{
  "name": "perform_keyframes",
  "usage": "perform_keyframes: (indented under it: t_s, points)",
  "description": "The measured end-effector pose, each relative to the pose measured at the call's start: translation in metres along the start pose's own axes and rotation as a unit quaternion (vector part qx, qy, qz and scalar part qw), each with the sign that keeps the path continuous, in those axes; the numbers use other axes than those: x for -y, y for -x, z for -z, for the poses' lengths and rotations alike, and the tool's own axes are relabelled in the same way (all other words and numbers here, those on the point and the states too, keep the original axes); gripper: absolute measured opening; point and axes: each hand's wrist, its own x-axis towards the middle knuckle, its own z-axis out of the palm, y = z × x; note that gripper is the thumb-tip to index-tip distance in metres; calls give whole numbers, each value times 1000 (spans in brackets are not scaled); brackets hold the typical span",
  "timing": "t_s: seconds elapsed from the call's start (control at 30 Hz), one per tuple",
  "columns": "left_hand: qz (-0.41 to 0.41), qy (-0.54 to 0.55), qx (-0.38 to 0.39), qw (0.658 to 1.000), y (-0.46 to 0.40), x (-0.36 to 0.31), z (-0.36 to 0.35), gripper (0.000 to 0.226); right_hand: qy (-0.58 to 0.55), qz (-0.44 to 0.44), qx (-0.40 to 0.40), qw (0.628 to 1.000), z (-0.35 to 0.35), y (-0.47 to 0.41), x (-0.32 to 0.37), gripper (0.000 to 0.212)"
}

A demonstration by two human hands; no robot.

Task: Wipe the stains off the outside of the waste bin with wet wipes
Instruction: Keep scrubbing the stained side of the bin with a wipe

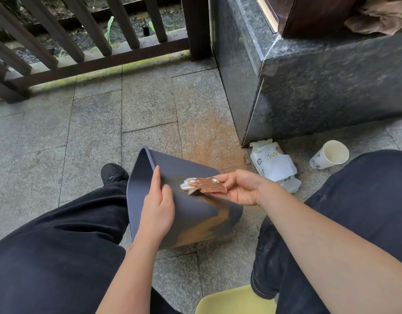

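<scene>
the dark blue bin (191, 175) is tipped on its side at 6 o'clock, mouth toward 9, brown smears still on its lower wall, a brown-soiled wipe (204, 185) sits on its top side, and the white wipes pack (272, 164) lies on the floor at 3.

Bare forearms, black trousers (59, 257), black shoe (112, 174).

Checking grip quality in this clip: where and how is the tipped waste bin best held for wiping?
Probably by its open rim, from the person's left, as the left hand does. The waste bin lies tilted, so that hold leaves the stained lower wall facing the right hand and its wipe.
</scene>
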Motion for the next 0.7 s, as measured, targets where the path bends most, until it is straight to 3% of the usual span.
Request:
perform_keyframes:
  t_s: [0.13, 0.2, 0.23, 0.3, 0.33, 0.43, 0.63, 0.7]
  points:
    - [6, 1, -3, 1000, 1, -3, 1, 56, 38, -30, -56, 997, 0, -3, 2, 64]
    - [6, -5, -1, 1000, 2, -5, 0, 55, 134, -30, -115, 984, -8, -5, 6, 60]
    - [5, -8, 2, 1000, 2, -5, 0, 56, 244, -12, -162, 956, -14, -6, 9, 53]
    - [0, -13, 9, 1000, 2, -6, -2, 56, 521, 44, -250, 815, -30, -10, 15, 36]
    - [-3, -13, 13, 1000, 2, -6, -4, 56, 606, 76, -267, 745, -37, -14, 17, 32]
    - [-14, -11, 24, 1000, 3, -5, -7, 57, 707, 121, -283, 637, -47, -28, 13, 29]
    - [-22, -11, 24, 999, 5, -7, -7, 57, 766, 152, -257, 569, -35, -44, 0, 39]
    - [-17, -9, 18, 1000, 5, -6, -7, 56, 757, 159, -257, 579, -28, -46, 3, 44]
